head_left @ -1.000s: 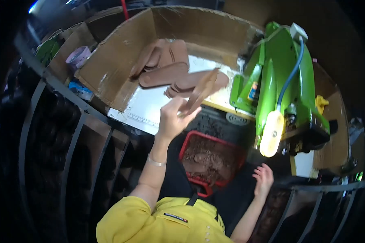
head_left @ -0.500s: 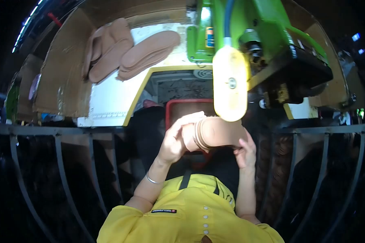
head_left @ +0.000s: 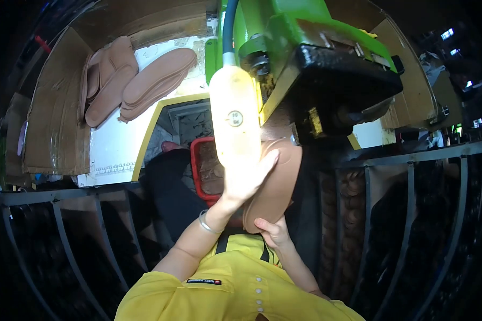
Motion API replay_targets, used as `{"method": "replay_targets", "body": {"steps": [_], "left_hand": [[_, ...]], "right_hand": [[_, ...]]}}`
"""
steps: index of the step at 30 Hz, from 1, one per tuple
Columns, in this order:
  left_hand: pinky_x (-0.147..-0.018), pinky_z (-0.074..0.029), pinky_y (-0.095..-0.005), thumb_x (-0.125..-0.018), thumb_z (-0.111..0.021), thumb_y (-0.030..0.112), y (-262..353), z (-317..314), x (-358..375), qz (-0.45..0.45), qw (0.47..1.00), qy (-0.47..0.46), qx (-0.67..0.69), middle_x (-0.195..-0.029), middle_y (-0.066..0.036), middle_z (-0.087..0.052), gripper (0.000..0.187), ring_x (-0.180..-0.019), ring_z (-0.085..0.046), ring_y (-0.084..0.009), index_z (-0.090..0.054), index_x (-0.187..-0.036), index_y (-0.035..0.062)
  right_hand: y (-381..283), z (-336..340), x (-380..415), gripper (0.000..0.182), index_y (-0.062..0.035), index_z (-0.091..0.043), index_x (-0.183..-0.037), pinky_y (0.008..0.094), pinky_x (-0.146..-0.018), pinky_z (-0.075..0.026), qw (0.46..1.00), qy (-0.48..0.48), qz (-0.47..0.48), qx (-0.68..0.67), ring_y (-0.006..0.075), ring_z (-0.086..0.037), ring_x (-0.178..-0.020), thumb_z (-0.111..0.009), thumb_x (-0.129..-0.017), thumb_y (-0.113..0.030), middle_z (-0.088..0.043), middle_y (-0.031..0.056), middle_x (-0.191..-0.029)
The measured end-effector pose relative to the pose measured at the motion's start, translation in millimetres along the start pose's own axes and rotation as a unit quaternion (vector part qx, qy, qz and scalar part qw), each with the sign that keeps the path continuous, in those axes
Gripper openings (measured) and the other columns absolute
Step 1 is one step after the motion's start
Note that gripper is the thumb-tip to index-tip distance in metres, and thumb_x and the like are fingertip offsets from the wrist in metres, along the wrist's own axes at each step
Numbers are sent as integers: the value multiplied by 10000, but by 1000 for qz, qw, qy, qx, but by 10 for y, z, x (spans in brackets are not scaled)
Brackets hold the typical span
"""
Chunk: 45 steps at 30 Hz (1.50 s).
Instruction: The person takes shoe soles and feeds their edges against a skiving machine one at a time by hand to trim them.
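Observation:
A small stack of tan shoe insoles [head_left: 279,184] is tilted lengthwise in front of me, its far end close under the machine head. My left hand [head_left: 249,174] holds the stack at its left side, fingers stretched across the top insole; its thumb is hidden. At the near end, my right hand [head_left: 274,233] grips the stack with the thumb on top and the other fingers out of sight below. The glowing yellow-white lamp [head_left: 235,115] hangs just above my left hand and covers part of the view. The green machine [head_left: 300,27] stands beyond, its dark head [head_left: 343,75] over the insoles' far end.
More tan insoles [head_left: 158,80] lie piled on the white worktable [head_left: 110,142] at the left. Cardboard walls [head_left: 53,112] flank the table. Below it sits a red bin [head_left: 196,174]. Metal racks [head_left: 367,214] stand on both sides, insole-like pieces showing in the right one.
The insole stack has turned from crosswise to lengthwise, its far end now near the machine. My left hand has moved onto the top face; my right hand has shifted to the near end. The view has swung right.

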<state>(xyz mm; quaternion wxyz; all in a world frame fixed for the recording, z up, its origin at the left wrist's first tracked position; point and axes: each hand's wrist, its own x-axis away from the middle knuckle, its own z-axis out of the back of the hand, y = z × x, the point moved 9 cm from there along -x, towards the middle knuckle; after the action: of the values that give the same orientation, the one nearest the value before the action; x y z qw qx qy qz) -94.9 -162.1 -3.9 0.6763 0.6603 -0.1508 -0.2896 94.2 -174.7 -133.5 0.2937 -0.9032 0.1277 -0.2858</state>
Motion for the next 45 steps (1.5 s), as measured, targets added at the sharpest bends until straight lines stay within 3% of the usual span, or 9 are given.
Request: {"method": "replay_targets", "body": {"steps": [4, 6, 14, 22, 28, 32, 34, 42, 45], "left_hand": [[-613, -437, -194, -824, -675, 13, -66, 142, 230, 37, 997, 18, 59, -798, -15, -627, 176, -688, -526, -44, -645, -983, -57], [-626, -443, -194, -821, -677, 6, -116, 209, 248, 44, 997, 31, 48, -837, -22, -630, 221, -707, -533, -50, -638, -1027, -66], [-730, -500, -245, -825, -664, -26, 93, 262, 173, -90, 993, -24, 73, -972, -53, -624, 323, -814, -607, -130, -594, -1141, -43], [-780, -513, -258, -808, -673, -23, -171, 913, 190, 88, 972, 46, 211, -947, -118, -666, 235, -837, -642, -143, -597, -1023, -79], [-794, -473, -242, -793, -651, 3, -611, 1353, 663, 174, 941, 75, 281, -938, -101, -656, 205, -835, -608, -109, -585, -977, -60], [-761, -494, -252, -791, -675, 12, -786, 1267, 919, 239, 938, -108, 228, -930, -110, -674, 208, -829, -628, -110, -613, -973, -66], [-775, -498, -239, -791, -710, 53, -626, 1037, 787, 160, 956, -228, 92, -939, -90, -688, 325, -855, -622, -90, -618, -1074, -76], [-812, -494, -256, -819, -677, 29, -201, 160, 80, -3, 989, -138, 56, -986, -89, -679, 300, -885, -634, -140, -607, -1098, -55], [-836, -478, -248, -864, -644, 21, -225, 169, 194, 14, 992, -79, 98, -989, -69, -661, 289, -916, -613, -130, -589, -1139, -51]], "right_hand": [[-118, 23, 58, 669, -13, -405, -1323, 366, -951, -469, 999, -16, 23, 39, 237, -555, -1108, -681, -718, 57, -537, 114, -1222], [-433, 185, 169, 640, 10, -427, -1303, 368, -958, -466, 986, 99, 137, -6, 242, -567, -1095, -663, -710, 54, -560, 120, -1206], [-1820, 471, 11, 440, 3, -484, -1169, 331, -944, -428, 929, 180, 304, 109, 204, -562, -1033, -620, -752, 27, -574, 110, -1119], [-1813, 13, -635, 506, 18, -477, -1266, 321, -958, -430, 947, 30, 282, 149, 194, -562, -1086, -592, -774, 11, -571, 103, -1205], [-1462, -145, -720, 552, 41, -479, -1244, 318, -930, -457, 946, 81, 288, 126, 210, -582, -1051, -628, -713, 23, -568, 139, -1183], [-1524, -551, -848, 474, 59, -544, -1154, 298, -857, -493, 927, 14, 298, 226, 181, -628, -933, -674, -697, 44, -627, 117, -1069], [-1546, -748, -920, 473, 61, -544, -1156, 296, -860, -490, 908, -23, 287, 303, 177, -625, -940, -681, -704, 49, -626, 117, -1079], [-1435, -901, -477, 407, 47, -558, -1129, 302, -877, -474, 901, 58, 317, 288, 173, -605, -968, -723, -767, -39, -629, 93, -1051], [-782, -452, -208, 417, 56, -560, -1126, 312, -883, -477, 943, -8, 109, 315, 174, -605, -967, -736, -773, -80, -634, 95, -1016]]}}
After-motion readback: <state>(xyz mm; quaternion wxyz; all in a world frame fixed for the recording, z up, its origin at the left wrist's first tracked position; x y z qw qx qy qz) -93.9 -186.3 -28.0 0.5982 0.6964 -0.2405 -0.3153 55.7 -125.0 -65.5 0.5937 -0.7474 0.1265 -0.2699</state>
